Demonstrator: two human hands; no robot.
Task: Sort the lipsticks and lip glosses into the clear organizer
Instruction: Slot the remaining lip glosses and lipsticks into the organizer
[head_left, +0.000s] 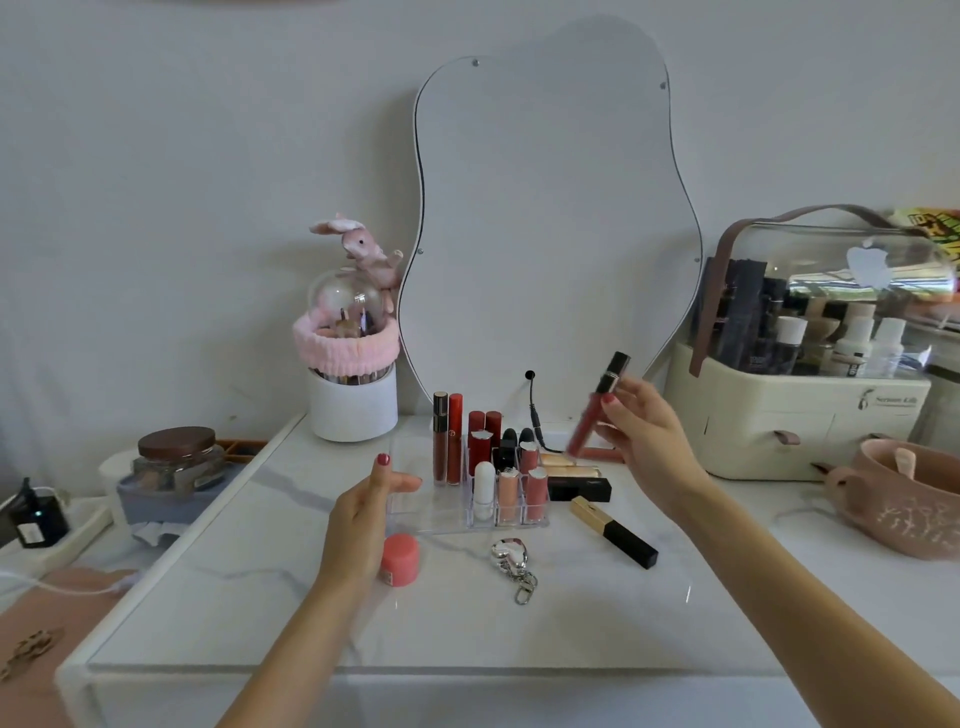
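- Organizer (415, 512): clear, mid-table, back slots holding upright lipsticks (485, 441).
- Right hand (641, 431): fingers pinching a tilted red lip gloss (597, 410) above the organizer's right side.
- Left hand (371, 499): open, empty, touching organizer's left edge.

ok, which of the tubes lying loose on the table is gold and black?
The gold-and-black tube, lying diagonally right of the organizer, nearest the camera. The other loose ones behind it are all-black or peach.
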